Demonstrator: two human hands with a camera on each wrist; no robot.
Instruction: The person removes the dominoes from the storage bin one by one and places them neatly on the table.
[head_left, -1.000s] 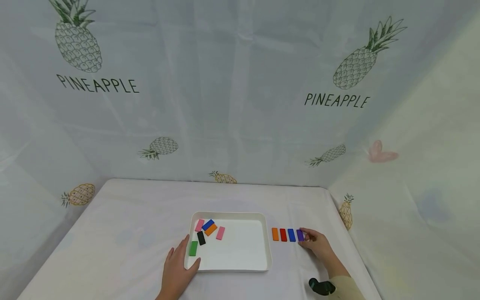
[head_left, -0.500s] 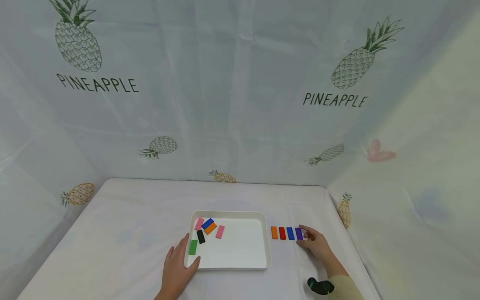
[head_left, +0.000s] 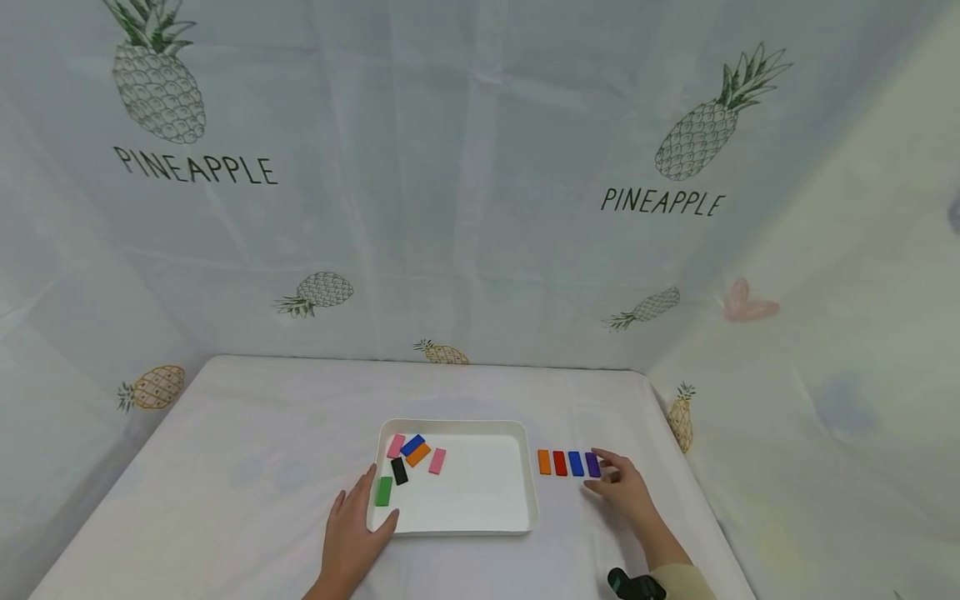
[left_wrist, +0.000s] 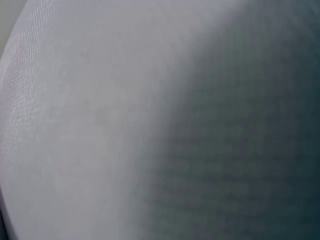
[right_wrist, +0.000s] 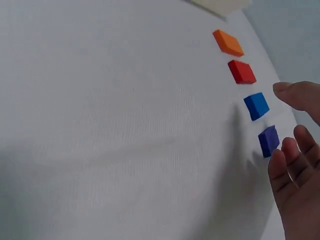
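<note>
A white tray (head_left: 480, 522) holds several small rectangular blocks: two pink (head_left: 437, 462), one blue (head_left: 412, 444), one orange (head_left: 417, 454), one black (head_left: 399, 472) and one green (head_left: 384, 492). My left hand (head_left: 352, 533) rests at the tray's left front corner, thumb and fingers spread. Right of the tray lies a row of orange (head_left: 544, 462), red (head_left: 560, 463), blue (head_left: 576, 464) and purple (head_left: 593, 465) blocks. My right hand (head_left: 624, 492) is beside the purple block. In the right wrist view its thumb and fingers stand apart, pinching nothing; fingertip contact is unclear.
A white cloth (head_left: 247, 500) covers the table, with a pineapple-print curtain (head_left: 480, 208) behind and at the sides. A dark strapped device (head_left: 636, 585) is at my right wrist. The left wrist view is blurred, showing a pale surface and a dark shape.
The whole head view has shifted slightly. My right thumb has moved a little left, past the near end of the purple block. My left hand and the blocks keep their places.
</note>
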